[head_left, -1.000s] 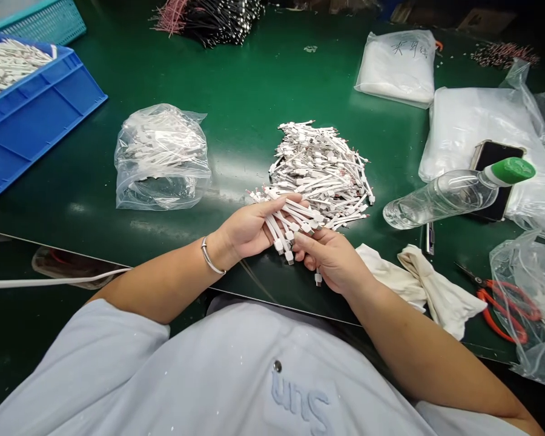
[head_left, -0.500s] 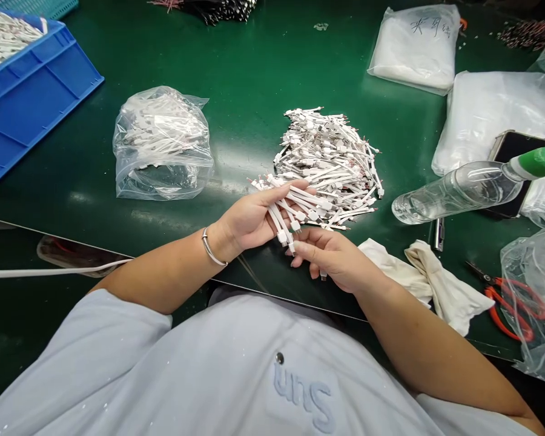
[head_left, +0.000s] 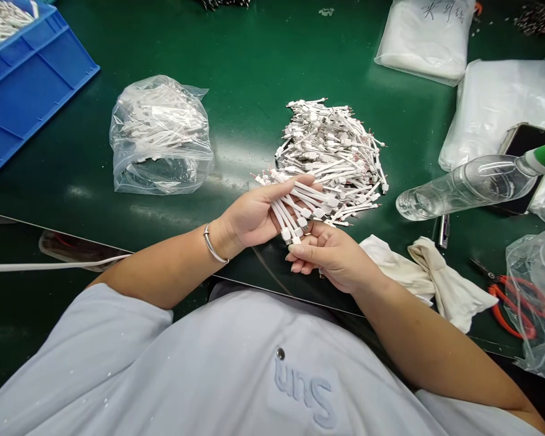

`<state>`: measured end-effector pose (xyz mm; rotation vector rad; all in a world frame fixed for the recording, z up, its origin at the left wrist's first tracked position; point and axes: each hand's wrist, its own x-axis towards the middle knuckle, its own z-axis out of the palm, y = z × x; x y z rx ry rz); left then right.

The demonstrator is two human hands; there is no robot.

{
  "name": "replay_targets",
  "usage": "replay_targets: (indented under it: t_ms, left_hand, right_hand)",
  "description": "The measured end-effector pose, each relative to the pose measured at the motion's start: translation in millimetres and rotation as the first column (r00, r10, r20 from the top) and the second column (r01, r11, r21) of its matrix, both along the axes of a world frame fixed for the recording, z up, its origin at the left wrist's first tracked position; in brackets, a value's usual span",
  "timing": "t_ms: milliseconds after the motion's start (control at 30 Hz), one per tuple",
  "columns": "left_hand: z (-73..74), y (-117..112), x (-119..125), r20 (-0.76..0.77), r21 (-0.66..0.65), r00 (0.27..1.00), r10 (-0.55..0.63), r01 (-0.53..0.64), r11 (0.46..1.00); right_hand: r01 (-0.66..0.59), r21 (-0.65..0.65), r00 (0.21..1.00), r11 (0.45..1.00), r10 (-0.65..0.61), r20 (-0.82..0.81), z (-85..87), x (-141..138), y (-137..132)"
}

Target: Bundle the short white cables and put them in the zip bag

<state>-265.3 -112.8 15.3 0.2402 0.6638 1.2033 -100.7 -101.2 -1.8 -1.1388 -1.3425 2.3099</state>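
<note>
My left hand (head_left: 254,215) lies palm-up and shut on a bundle of short white cables (head_left: 297,209), with a silver bangle (head_left: 214,243) on its wrist. My right hand (head_left: 327,257) sits just below, its fingers pinching the bundle's lower ends. The white plugs at those ends (head_left: 290,236) hang near my fingertips. A heap of similar cables (head_left: 331,151) lies on the green bench surface (head_left: 254,54), touching the bundle's far side. A clear plastic bag of cables (head_left: 160,139) stands to the left.
A blue plastic crate (head_left: 31,79) of cables sits upper left. On the right lie white bagged packs (head_left: 424,42), a water bottle (head_left: 467,188) over a phone (head_left: 522,142), white cloth (head_left: 436,278), and red-handled snips (head_left: 513,306) beside a clear bag (head_left: 533,303).
The bench items have shifted upward in the view. My hands have drawn closer together, and the plug that hung below my right hand is now hidden.
</note>
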Motion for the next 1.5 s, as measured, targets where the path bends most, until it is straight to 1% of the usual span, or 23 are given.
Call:
replay_targets:
  t_ms: [100,233,333,400,533,767,967,1100,1233,1300,1367,1433,1500]
  left_hand:
    - [-1.0,-1.0,1.7,0.006,0.01,1.0,-0.013,0.013,1.0]
    - [-1.6,-3.0,4.1,0.007,0.056,0.998,-0.061,0.06,0.997]
    - [-0.5,-3.6,5.7,0.013,0.053,0.997,-0.076,0.075,0.996]
    - [0.4,-3.2,6.3,0.018,0.036,0.997,-0.076,0.076,0.996]
    - [0.6,-1.4,6.6,0.033,-0.01,0.996,-0.084,0.084,0.996]
    - [-1.2,0.0,4.5,0.037,-0.014,0.997,-0.064,0.065,0.998]
    - [-4.1,1.9,1.5,0.053,0.029,0.997,-0.064,0.063,0.998]
    - [-4.8,2.7,2.3,0.048,0.026,0.997,-0.058,0.057,0.998]
    - [-4.2,1.4,3.9,0.034,0.038,0.998,-0.058,0.057,0.998]
    - [-5.5,0.9,4.0,0.023,0.063,0.998,-0.064,0.063,0.996]
    - [-7.8,1.4,2.8,0.006,0.093,0.997,-0.071,0.07,0.993]
    - [-9.6,2.8,0.2,-0.032,0.128,0.996,-0.081,0.085,0.988]
    - [-8.3,3.6,-3.1,-0.123,0.195,0.988,-0.095,0.118,0.974]
  right_hand:
    - [-0.013,-0.043,1.0,0.999,0.012,-0.017,-2.0,-3.2,-1.8]
    - [-0.049,-0.201,0.996,0.978,0.033,-0.083,-3.3,-8.6,-6.4]
    - [-0.035,-0.251,0.996,0.967,0.011,-0.094,-2.0,-12.1,-8.9]
    - [-0.005,-0.241,0.997,0.971,-0.014,-0.076,-1.1,-13.5,-9.7]
    - [0.027,-0.17,0.999,0.985,-0.034,-0.038,-0.3,-14.3,-10.8]
    - [-0.047,-0.145,0.999,0.988,0.048,0.004,1.1,-6.1,-8.6]
    - [-0.107,-0.211,0.992,0.972,0.12,0.048,6.2,0.4,-3.0]
    - [-0.074,-0.216,0.996,0.973,0.085,0.04,4.9,-4.2,-7.0]
    - [-0.045,-0.174,0.997,0.984,0.055,0.054,0.2,-7.7,-10.7]
    - [-0.093,-0.153,0.992,0.984,0.104,0.072,0.3,-7.5,-10.9]
    - [-0.194,-0.148,0.974,0.97,0.209,0.088,4.8,-5.9,-11.5]
    - [-0.293,-0.152,0.947,0.944,0.309,0.092,13.7,-2.5,-14.3]
    - [-0.328,-0.155,0.937,0.932,0.341,0.071,23.7,3.0,-21.1]
